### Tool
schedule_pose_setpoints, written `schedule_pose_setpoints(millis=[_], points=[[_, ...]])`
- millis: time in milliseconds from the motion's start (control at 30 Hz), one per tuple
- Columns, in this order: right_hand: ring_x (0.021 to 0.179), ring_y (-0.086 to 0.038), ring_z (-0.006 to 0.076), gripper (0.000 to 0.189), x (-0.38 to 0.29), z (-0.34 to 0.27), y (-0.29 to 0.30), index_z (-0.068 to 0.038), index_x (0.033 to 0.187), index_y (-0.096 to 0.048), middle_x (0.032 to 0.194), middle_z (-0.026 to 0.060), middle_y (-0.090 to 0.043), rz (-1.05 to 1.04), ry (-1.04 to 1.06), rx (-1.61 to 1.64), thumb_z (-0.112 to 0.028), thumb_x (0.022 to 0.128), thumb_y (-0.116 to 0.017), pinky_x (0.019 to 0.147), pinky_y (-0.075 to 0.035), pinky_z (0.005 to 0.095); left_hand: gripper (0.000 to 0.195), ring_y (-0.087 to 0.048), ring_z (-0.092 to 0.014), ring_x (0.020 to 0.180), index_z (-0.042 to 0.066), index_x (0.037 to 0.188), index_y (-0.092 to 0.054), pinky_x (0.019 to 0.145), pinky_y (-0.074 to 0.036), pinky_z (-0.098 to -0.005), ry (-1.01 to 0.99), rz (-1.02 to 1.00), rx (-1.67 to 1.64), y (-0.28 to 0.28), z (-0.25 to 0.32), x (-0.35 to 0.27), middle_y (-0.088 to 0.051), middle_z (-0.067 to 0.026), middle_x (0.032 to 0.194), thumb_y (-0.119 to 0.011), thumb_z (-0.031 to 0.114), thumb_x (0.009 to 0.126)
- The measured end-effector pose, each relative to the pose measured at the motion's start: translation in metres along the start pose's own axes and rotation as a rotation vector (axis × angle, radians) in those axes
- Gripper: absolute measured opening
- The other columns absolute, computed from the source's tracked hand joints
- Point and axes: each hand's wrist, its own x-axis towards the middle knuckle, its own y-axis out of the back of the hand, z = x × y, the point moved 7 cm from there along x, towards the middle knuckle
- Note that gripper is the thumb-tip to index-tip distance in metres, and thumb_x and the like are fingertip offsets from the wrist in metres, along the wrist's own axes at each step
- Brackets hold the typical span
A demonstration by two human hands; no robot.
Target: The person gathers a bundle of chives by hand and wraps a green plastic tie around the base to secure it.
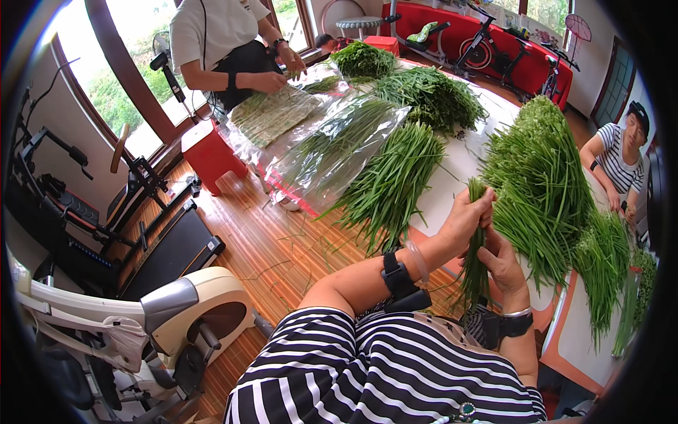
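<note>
My left hand [471, 214] is closed round the upper part of a small bundle of long green stalks [475, 265], perhaps garlic chives. Just below it, my right hand [500, 262] grips the same bundle near its middle, and the lower ends hang down over my lap. Beyond my hands rises a large heap of the same greens [535, 175] with pale tips. A looser pile of green stalks [394, 180] lies to the left, its ends over the table's edge. Clear plastic sheeting [339, 143] covers further stalks.
A white table [445, 193] carries more leafy piles [429, 98]. One person [228, 53] stands at its far left side, another [619, 153] sits at the right. A red stool [206, 153], a treadmill [169, 254] and an exercise machine [201, 307] stand to the left.
</note>
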Motion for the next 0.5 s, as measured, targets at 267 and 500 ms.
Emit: schedule_pose_setpoints(millis=[267, 500], points=[[0.084, -0.066, 0.0176, 0.058, -0.004, 0.011, -0.008, 0.004, 0.134, -0.047, 0.096, 0.0085, -0.066, 0.002, -0.026, 0.121, -0.022, 0.088, -0.071, 0.077, -0.055, 0.0304, 0.022, -0.043, -0.011, 0.057, 0.006, 0.095, -0.052, 0.056, -0.044, -0.0286, 0.012, 0.092, -0.045, 0.012, 0.023, -0.008, -0.041, 0.0018, 0.062, -0.059, 0.026, 0.097], [0.082, -0.068, 0.0177, 0.060, -0.006, 0.010, 0.012, 0.005, 0.136, -0.046, 0.097, 0.0116, -0.070, -0.039, 0.026, -0.128, -0.028, 0.091, -0.068, 0.077, -0.053, 0.0270, 0.026, -0.039, -0.007, 0.055, -0.004, 0.115, -0.047, 0.054, -0.041, -0.0223, -0.266, 0.247, -0.352, 0.119, 0.192, -0.036, -0.039, 0.0026, 0.065, -0.056, 0.011, 0.096]])
